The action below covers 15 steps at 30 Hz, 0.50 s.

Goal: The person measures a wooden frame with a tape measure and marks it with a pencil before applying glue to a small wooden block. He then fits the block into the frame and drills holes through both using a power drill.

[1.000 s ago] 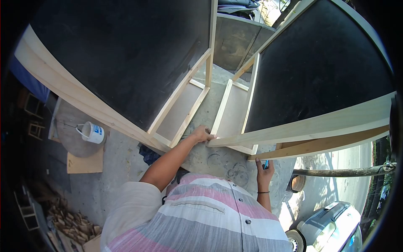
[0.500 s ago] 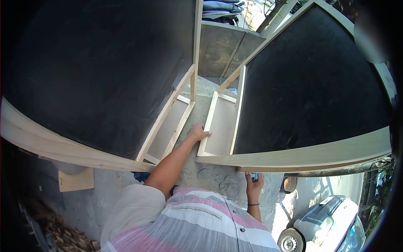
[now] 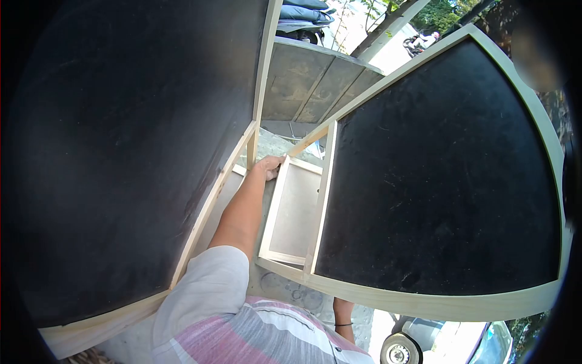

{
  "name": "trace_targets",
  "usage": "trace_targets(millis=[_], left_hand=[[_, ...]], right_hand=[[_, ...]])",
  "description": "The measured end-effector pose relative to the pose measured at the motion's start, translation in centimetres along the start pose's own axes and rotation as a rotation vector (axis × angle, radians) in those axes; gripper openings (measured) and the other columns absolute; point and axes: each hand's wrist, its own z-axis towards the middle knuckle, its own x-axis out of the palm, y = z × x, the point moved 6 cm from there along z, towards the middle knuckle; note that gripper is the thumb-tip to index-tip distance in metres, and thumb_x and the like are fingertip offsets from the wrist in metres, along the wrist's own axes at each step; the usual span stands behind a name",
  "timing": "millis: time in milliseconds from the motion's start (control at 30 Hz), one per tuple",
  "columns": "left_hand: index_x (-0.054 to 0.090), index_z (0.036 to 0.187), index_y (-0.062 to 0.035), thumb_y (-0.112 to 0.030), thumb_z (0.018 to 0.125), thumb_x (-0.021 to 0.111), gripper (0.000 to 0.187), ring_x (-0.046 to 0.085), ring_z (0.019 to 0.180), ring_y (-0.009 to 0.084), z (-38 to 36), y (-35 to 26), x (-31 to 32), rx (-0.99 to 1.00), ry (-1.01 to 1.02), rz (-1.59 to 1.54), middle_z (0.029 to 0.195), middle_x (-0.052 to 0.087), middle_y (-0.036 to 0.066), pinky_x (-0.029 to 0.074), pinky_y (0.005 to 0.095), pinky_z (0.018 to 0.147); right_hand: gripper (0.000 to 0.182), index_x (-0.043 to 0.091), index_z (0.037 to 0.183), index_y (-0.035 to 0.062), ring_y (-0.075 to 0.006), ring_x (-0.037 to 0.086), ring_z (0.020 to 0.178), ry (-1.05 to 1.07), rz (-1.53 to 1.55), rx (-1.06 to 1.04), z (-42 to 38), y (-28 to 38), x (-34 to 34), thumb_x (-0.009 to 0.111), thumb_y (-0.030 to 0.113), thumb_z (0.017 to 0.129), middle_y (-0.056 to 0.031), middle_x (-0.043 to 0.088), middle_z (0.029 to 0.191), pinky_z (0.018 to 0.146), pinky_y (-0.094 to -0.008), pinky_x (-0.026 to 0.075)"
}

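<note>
My left hand (image 3: 270, 167) reaches between two wooden-framed black panels, its fingers closed on the far corner of a small wooden frame (image 3: 274, 212) with a pale grey sheet. This frame sits at the narrow end of the right black panel (image 3: 442, 182), inside its rails. Of my right arm only the wrist (image 3: 343, 312) with a dark band shows, below the panel's near rail (image 3: 424, 298); the hand is hidden behind that rail. The left black panel (image 3: 139, 158) stands close beside my left forearm.
A grey boarded barrier (image 3: 309, 85) stands beyond the gap, with a parked motorbike (image 3: 303, 21) and a tree trunk (image 3: 385, 30) behind it. A light-coloured car (image 3: 448, 340) is at lower right. Farther off, a person rides a motorbike (image 3: 421, 43).
My left hand has moved from the small frame's side to its far corner. My right hand, earlier in view with something blue, has gone behind the rail. The view has shifted.
</note>
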Motion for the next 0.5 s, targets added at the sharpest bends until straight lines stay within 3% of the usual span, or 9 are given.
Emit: trace_targets(millis=[233,433,500], left_hand=[[0.063,0.113,0.0003,-0.024,0.094,0.065,0.030,0.066,0.091,0.0239,1.9,0.7,-1.4,0.033,-0.066,0.028,0.103,0.068,0.013,0.055,0.0354,0.081],[0.063,0.112,0.0042,-0.030,0.091,0.070,0.042,0.066,0.093,0.0268,0.8,-0.5,-0.5,0.072,-0.208,0.334,0.104,0.068,0.016,0.052,0.0388,0.079],[0.066,0.103,-0.0001,-0.029,0.093,0.066,0.031,0.066,0.074,0.0195,1.2,-0.5,-1.1,0.038,-0.379,0.509,0.090,0.068,0.009,0.053,0.0332,0.067]], right_hand=[[0.035,0.063,0.112,-0.0046,-0.0373,0.061,0.105,-0.012,-0.024,-0.026,-0.2,0.2,0.0,0.071,0.018,0.086,-0.0219,0.066,0.110,0.096,-0.0429,0.045],[0.035,0.063,0.112,-0.0045,-0.0373,0.061,0.105,-0.020,-0.028,-0.042,-0.3,0.5,-0.1,0.071,0.018,0.086,-0.0218,0.066,0.110,0.096,-0.0429,0.045],[0.035,0.063,0.112,-0.0045,-0.0372,0.061,0.105,-0.025,-0.024,-0.051,-0.3,0.6,-0.1,0.071,0.018,0.086,-0.0218,0.066,0.110,0.096,-0.0429,0.045]])
